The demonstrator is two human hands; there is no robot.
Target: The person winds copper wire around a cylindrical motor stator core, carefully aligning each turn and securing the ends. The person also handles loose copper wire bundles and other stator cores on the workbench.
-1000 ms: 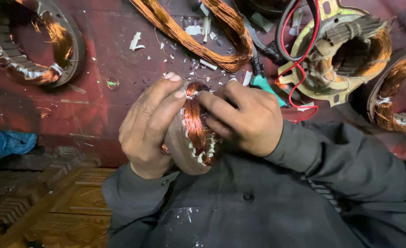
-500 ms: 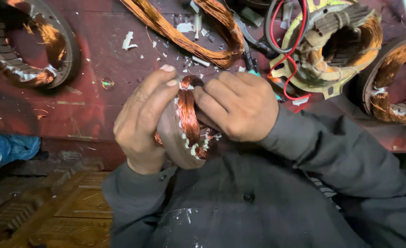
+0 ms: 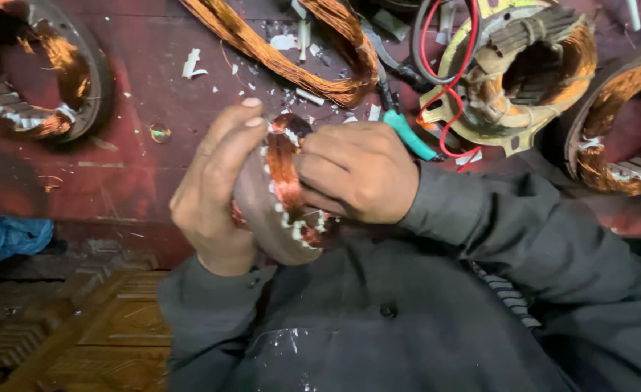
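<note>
Both hands are holding 1 small stator (image 3: pixel 280 210) above the dark red bench (image 3: pixel 132 174), close to the person's chest. Left hand (image 3: pixel 211 196) is cupping its outer shell, fingers curled over the top edge. Right hand (image 3: pixel 357 178) is closed, fingertips pressing into the copper winding (image 3: pixel 286 170). A loose copper coil (image 3: pixel 291 62) is lying just beyond; 1 yellow-framed stator (image 3: pixel 524 72) is sitting further right.
</note>
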